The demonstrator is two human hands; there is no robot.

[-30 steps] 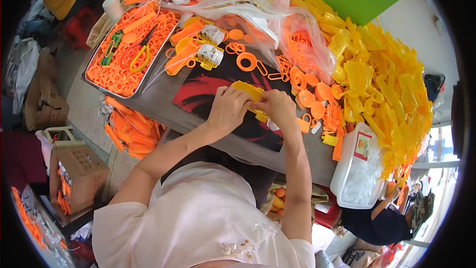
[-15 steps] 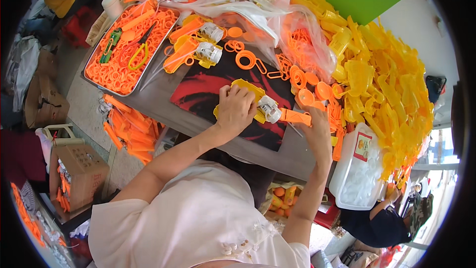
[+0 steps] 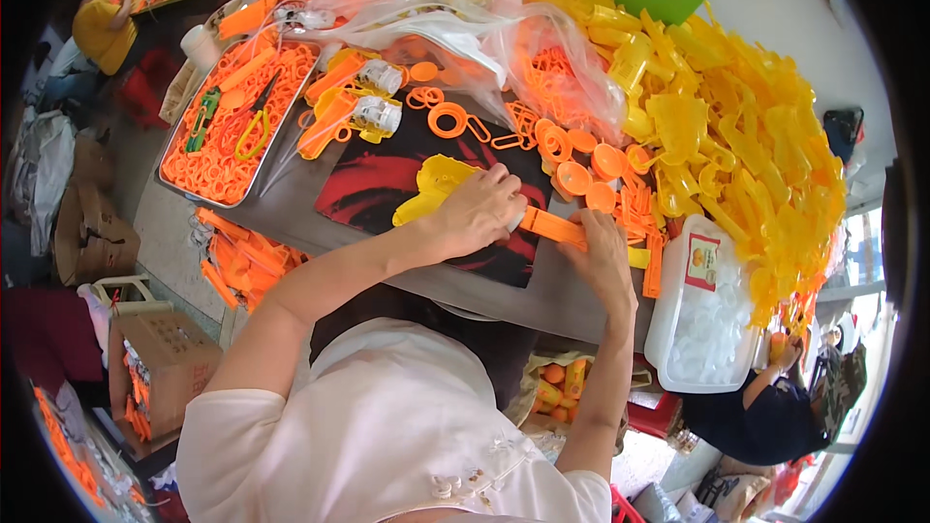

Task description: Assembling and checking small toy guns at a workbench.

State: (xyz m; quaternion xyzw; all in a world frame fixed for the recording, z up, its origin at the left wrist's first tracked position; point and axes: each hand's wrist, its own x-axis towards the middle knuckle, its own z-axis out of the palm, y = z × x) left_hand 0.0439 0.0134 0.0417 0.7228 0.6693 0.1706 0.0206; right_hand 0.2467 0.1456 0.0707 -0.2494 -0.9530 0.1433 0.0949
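Note:
On a black-and-red mat [image 3: 363, 189] lies a yellow plastic shell piece [image 3: 441, 179], its near side covered by my left wrist. My left hand [image 3: 475, 213] is closed around a white mechanism part, of which only a sliver shows beside the fingers. Out of that part, toward the right, extends an orange plastic handle-like piece [image 3: 552, 227]. The fingers of my right hand [image 3: 601, 257] pinch its right end. Beyond the mat, finished-looking assemblies of yellow shell, white mechanism [image 3: 378, 114] and orange handle [image 3: 329, 118] lie side by side.
A metal tray [image 3: 291, 126] of orange rings holds cutters [image 3: 254, 134] and green-handled pliers [image 3: 203, 118]. Orange discs [image 3: 573, 177] and rings lie beyond my right hand. Yellow parts [image 3: 746, 155] heap at right, by a white tub [image 3: 668, 315]. Plastic bags [image 3: 426, 0] lie at the back.
My left hand has slid right, off the yellow shell and onto the white mechanism part. The shell stays on the mat. My right hand still holds the orange piece. The whole view has shifted slightly.

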